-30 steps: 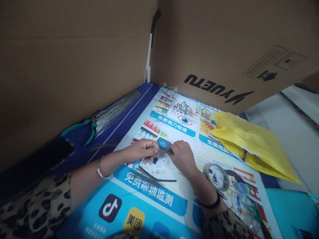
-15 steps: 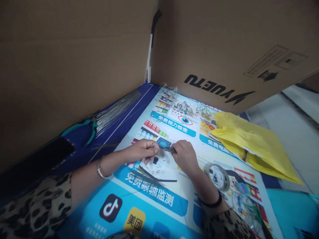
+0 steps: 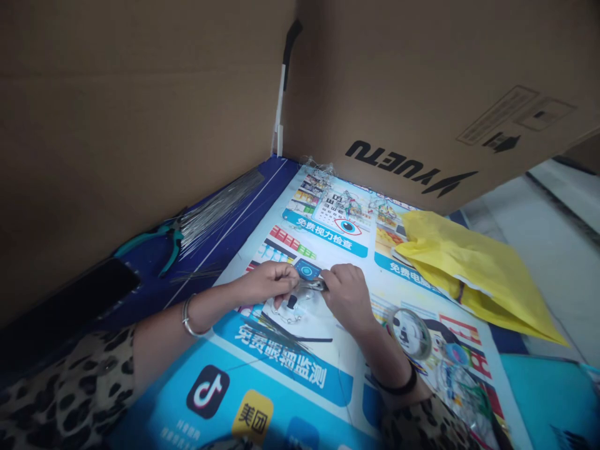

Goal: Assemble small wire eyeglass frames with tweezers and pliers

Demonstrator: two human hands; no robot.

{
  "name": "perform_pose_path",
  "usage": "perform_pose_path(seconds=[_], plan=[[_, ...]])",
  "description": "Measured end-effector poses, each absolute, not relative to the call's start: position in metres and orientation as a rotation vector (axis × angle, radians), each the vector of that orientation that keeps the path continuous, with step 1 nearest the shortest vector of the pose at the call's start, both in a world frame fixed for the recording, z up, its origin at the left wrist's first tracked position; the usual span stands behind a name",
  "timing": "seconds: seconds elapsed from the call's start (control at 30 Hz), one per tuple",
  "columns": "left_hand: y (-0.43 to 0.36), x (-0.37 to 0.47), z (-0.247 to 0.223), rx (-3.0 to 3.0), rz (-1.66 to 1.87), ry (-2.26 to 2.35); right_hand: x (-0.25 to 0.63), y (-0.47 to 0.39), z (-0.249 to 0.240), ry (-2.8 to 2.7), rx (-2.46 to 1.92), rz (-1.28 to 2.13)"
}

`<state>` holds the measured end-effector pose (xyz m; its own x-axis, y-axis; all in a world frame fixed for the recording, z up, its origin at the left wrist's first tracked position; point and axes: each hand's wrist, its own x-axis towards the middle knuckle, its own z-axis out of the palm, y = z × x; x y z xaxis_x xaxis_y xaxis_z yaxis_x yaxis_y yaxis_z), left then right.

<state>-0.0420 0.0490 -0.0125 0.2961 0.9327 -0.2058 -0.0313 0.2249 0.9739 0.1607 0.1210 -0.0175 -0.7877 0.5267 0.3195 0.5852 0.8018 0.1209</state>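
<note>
My left hand (image 3: 269,282) is closed in a pinch over the printed sheet, fingers on a thin beaded wire strand (image 3: 293,320). The strand hangs in a loop with small silvery beads below the fingertips. In my right hand (image 3: 349,297), closed around it, is a small pair of pliers (image 3: 315,284). The metal jaws point left and reach the left fingertips, where the wire end is too small to make out. Right under the hands, a few loose dark wires (image 3: 279,334) lie on the sheet.
Teal-handled pliers (image 3: 173,244) and a bundle of straight wires (image 3: 220,209) lie left, near a dark flat object (image 3: 89,290). Cardboard walls (image 3: 140,112) enclose the back and left. A yellow bag (image 3: 487,275), a clear round container (image 3: 411,334) and tangled strands (image 3: 462,394) are right.
The pliers in my right hand have turned slightly, and their metal head now catches more light. My left hand has stayed almost in place.
</note>
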Motion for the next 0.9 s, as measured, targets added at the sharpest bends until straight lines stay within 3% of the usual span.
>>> perform_pose_path(seconds=[0.9], plan=[[0.0491,-0.0401,-0.0141,1.211,0.876,1.121,0.1608,0.1161,-0.017,-2.695,-0.861,-0.5]])
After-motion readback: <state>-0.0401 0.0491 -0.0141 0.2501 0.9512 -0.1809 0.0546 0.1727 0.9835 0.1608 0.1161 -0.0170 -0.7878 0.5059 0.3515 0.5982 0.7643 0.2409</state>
